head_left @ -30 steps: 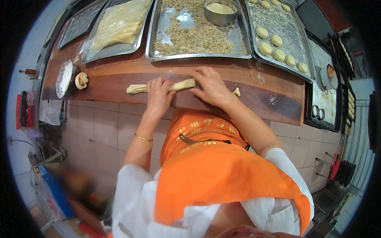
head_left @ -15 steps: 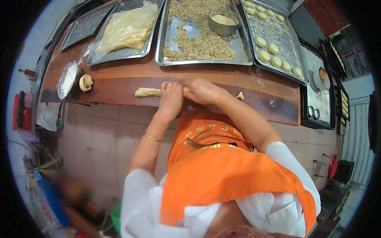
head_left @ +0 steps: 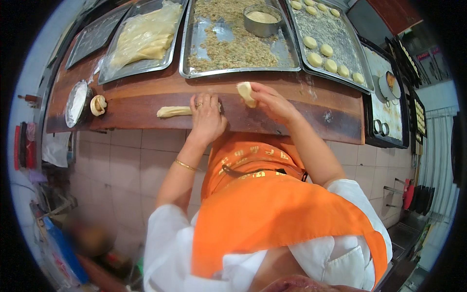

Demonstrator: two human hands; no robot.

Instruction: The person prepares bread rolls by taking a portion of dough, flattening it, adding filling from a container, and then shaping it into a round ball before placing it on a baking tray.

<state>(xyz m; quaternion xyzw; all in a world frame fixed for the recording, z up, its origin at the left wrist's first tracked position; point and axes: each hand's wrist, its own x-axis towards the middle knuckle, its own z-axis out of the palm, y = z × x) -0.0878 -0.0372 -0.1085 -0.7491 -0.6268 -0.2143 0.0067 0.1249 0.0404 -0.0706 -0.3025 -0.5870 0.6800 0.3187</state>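
A pale dough roll (head_left: pixel 171 112) lies along the near part of the wooden table. My left hand (head_left: pixel 208 113) is closed over its right end, fingers together, with a bit of dough showing past them. Just to the right, my right hand (head_left: pixel 272 103) is raised slightly off the wood and pinches a short piece of dough (head_left: pixel 246 94) between thumb and fingers. The piece is apart from the roll. Beyond my hands sits a metal tray (head_left: pixel 233 72) of crumbly filling, with a round metal bowl (head_left: pixel 263 25) of fine pale crumbs standing in it.
At the far right, a floured tray (head_left: pixel 348 51) carries several round dough pieces. Left of the filling, another tray (head_left: pixel 131 74) holds plastic-covered dough. A bowl of flour (head_left: pixel 78 103) and a coiled pastry-like ring (head_left: pixel 98 105) stand near the table's left end. Ring cutters (head_left: pixel 381 127) lie on the right-hand baking tray.
My right hand has come away from the dough roll to the right, now with a separate short piece in its fingers. My left hand remains on the roll. The whole view has shifted slightly.
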